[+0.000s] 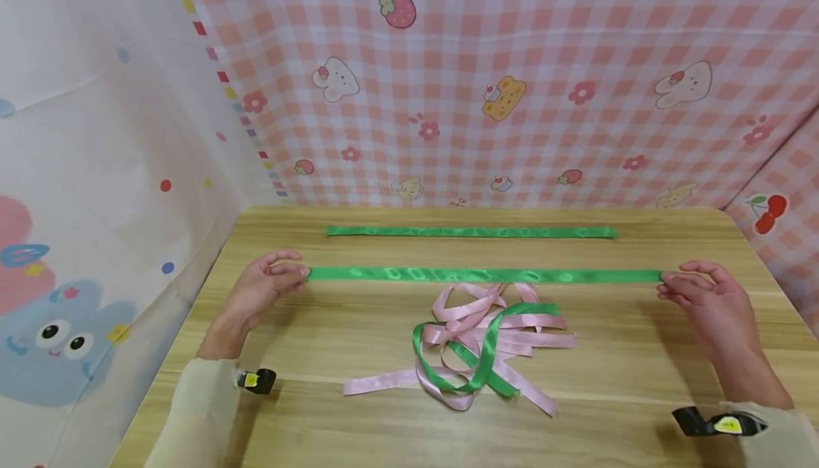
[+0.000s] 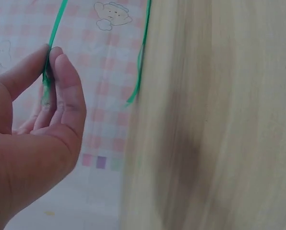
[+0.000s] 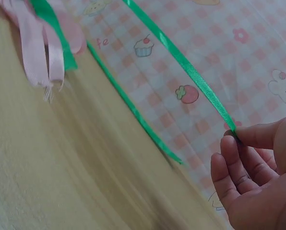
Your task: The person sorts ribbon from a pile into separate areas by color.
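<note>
A green satin ribbon (image 1: 448,274) is stretched straight between my two hands, held above the table. My left hand (image 1: 269,283) pinches its left end between thumb and fingertips; in the left wrist view a short tail of the ribbon (image 2: 46,91) hangs inside the fingers. The right end is pinched the same way by my right hand (image 1: 716,304). Just below the taut ribbon in the head view lies a loose tangle of pink ribbons (image 1: 467,326), with another green ribbon (image 1: 489,347) looped through it.
Behind the held ribbon, a second green ribbon (image 1: 470,232) lies straight along the far part of the wooden table (image 1: 307,425). A pink checked cloth (image 1: 448,48) hangs at the table's back edge, and a white patterned cloth (image 1: 96,148) hangs on the left.
</note>
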Tool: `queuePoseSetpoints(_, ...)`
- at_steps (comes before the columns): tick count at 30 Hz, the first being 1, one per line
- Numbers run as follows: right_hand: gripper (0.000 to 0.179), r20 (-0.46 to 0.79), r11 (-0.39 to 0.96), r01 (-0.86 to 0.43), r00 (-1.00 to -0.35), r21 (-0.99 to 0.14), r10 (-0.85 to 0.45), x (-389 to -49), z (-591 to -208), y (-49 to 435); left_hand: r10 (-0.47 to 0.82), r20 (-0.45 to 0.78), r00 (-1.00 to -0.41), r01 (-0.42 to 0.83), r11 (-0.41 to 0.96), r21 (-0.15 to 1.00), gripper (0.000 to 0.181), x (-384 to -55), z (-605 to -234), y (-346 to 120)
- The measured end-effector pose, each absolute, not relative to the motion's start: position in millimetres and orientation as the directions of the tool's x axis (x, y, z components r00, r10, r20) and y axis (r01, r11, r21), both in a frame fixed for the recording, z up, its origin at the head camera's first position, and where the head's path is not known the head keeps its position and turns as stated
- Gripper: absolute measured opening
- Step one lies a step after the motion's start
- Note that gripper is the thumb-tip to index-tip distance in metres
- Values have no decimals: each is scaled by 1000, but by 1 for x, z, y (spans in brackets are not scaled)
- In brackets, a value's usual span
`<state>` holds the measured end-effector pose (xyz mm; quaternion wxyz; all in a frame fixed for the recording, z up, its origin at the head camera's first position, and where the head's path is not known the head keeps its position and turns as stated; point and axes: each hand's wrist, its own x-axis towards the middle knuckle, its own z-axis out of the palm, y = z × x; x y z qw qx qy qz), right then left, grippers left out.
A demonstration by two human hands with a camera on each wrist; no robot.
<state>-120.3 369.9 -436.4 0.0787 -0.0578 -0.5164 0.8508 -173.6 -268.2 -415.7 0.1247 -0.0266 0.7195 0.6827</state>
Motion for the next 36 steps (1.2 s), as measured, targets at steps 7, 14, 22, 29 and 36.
queuePoseSetpoints(7,26,-96,-304,15,-963,-952,251,-136,-445,372,57,-243,-968,-241,44,970,39,-194,-435,-267)
queuePoseSetpoints(14,29,-130,-267,49,-947,-962,295,-162,-456,363,-63,-297,-953,-299,36,953,40,-219,-455,-258)
queuePoseSetpoints(22,29,-205,-217,128,-900,-968,385,-197,-466,352,-193,-269,-944,-268,-30,963,41,-246,-469,-246)
queuePoseSetpoints(29,32,-225,-209,147,-879,-967,421,-216,-471,345,-263,-252,-931,-273,45,961,38,-258,-469,-240)
queuePoseSetpoints(36,30,-270,-136,233,-838,-963,475,-225,-472,342,-308,-311,-899,-297,-93,950,38,-264,-470,-236)
